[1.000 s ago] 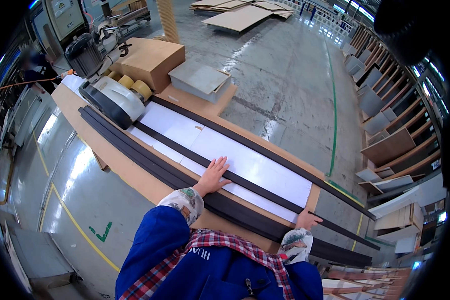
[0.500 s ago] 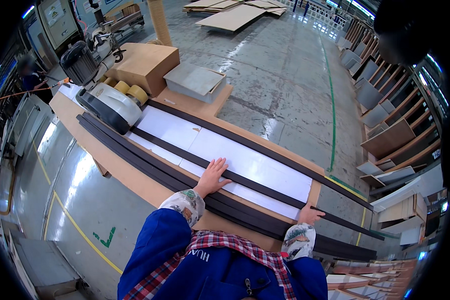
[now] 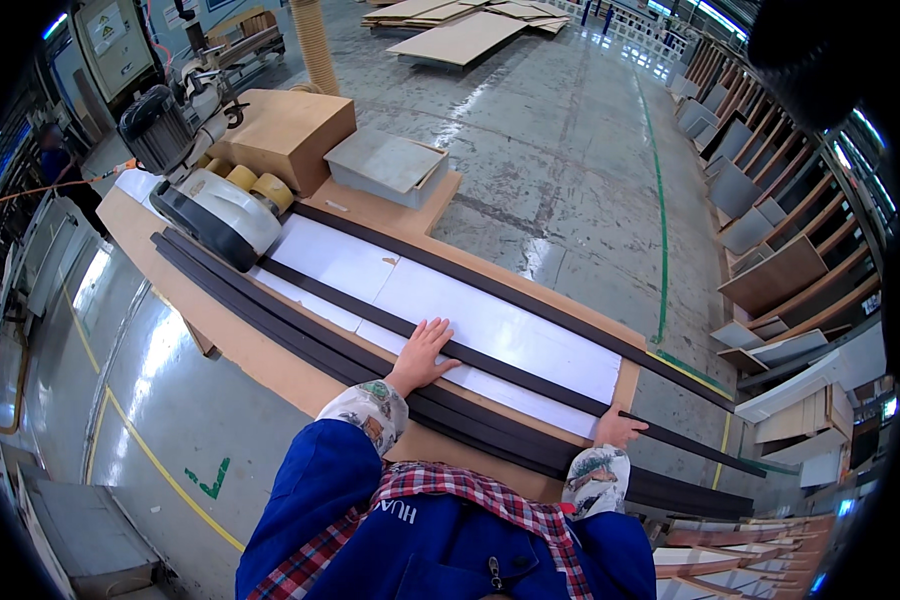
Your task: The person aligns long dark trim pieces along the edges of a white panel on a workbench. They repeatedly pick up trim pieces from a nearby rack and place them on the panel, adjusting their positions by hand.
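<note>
A long dark strip [image 3: 515,376] runs lengthwise over the white panel surface [image 3: 490,320] of the bench. Its far-left end goes in under the rollers of a feeder machine [image 3: 220,213], where it is hidden. My left hand [image 3: 420,358] lies across the strip near its middle, fingers stretched out and thumb apart. Farther right, beside the bench end, my right hand [image 3: 618,428] is closed around the same strip, whose tail sticks out past the edge. Several more dark strips [image 3: 270,312] lie in a bundle along the near side of the bench.
Another dark bar [image 3: 510,290] borders the panel's far side. Behind the machine stand a brown box [image 3: 290,130] and a shallow grey box [image 3: 388,165]. Racks of boards [image 3: 770,250] line the right, sheets [image 3: 460,38] lie at the back. A person [image 3: 60,165] stands far left.
The whole view has shifted very slightly. Both hands keep their places on the strip, and nothing was let go or taken hold of.
</note>
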Action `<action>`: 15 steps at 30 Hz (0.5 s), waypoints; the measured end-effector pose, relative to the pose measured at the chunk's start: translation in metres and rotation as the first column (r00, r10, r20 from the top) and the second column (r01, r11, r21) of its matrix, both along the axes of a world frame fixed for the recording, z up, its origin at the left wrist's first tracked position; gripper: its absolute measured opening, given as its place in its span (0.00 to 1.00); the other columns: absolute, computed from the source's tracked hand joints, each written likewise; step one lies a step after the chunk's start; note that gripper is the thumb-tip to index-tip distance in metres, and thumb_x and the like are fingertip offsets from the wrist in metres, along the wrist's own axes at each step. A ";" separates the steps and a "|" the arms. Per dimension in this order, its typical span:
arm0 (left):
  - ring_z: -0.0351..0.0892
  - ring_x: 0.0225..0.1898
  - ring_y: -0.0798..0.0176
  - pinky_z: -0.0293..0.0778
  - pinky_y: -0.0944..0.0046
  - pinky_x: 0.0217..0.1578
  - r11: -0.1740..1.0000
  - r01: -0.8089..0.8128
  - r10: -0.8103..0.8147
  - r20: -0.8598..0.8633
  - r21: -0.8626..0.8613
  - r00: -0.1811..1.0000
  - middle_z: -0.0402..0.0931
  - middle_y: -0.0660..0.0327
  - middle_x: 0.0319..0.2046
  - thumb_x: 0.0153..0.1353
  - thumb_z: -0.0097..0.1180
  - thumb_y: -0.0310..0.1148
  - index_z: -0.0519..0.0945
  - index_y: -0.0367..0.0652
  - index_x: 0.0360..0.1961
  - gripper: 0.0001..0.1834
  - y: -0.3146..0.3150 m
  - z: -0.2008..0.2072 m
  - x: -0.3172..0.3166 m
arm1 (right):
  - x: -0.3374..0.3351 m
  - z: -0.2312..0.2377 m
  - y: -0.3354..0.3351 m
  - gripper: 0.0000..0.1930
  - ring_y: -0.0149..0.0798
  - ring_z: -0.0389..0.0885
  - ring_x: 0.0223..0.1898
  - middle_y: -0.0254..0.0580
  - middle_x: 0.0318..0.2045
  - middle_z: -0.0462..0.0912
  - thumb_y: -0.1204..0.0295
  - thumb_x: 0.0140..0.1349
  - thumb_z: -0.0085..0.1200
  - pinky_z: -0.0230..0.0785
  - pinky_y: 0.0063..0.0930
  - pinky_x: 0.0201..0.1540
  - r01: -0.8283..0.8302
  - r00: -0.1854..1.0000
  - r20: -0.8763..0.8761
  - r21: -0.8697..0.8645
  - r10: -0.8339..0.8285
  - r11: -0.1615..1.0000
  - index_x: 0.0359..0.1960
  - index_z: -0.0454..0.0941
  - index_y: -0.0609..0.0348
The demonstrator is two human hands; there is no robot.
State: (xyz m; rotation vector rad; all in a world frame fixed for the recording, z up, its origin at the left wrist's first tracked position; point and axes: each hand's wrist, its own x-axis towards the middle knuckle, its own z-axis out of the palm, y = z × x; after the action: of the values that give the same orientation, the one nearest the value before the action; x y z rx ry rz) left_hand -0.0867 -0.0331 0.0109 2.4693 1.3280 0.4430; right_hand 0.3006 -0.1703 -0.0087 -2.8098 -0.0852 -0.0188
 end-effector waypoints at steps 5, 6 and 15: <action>0.52 0.64 0.53 0.45 0.53 0.64 0.993 0.039 -0.046 0.063 0.110 0.997 0.59 0.52 0.60 0.56 0.53 0.52 0.67 0.38 0.55 0.33 0.000 -0.005 -0.002 | -0.002 0.003 0.000 0.47 0.59 0.71 0.48 0.62 0.52 0.64 0.48 0.53 0.47 0.62 0.50 0.51 0.003 1.000 -0.006 0.015 -0.003 1.000 0.65 0.39 0.68; 0.52 0.64 0.53 0.45 0.53 0.64 0.998 0.029 -0.030 0.033 0.050 0.999 0.59 0.52 0.60 0.55 0.53 0.51 0.67 0.38 0.55 0.33 0.002 -0.006 -0.001 | -0.002 0.003 0.000 0.47 0.59 0.71 0.48 0.62 0.52 0.64 0.48 0.53 0.47 0.62 0.50 0.51 0.000 1.000 -0.012 0.021 0.000 1.000 0.65 0.39 0.68; 0.53 0.64 0.52 0.45 0.53 0.64 0.998 0.001 -0.005 -0.072 -0.060 0.997 0.60 0.52 0.60 0.55 0.54 0.50 0.67 0.38 0.55 0.32 0.008 -0.018 0.002 | 0.000 0.000 0.001 0.47 0.60 0.70 0.48 0.62 0.53 0.63 0.49 0.54 0.47 0.62 0.50 0.51 0.013 1.000 -0.018 0.026 -0.013 1.000 0.65 0.39 0.68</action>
State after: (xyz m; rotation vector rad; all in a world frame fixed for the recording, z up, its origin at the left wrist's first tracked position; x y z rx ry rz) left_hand -0.0846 -0.0249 -0.0075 2.4595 1.3449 0.3112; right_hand 0.3007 -0.1696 -0.0082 -2.7840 -0.0622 0.0027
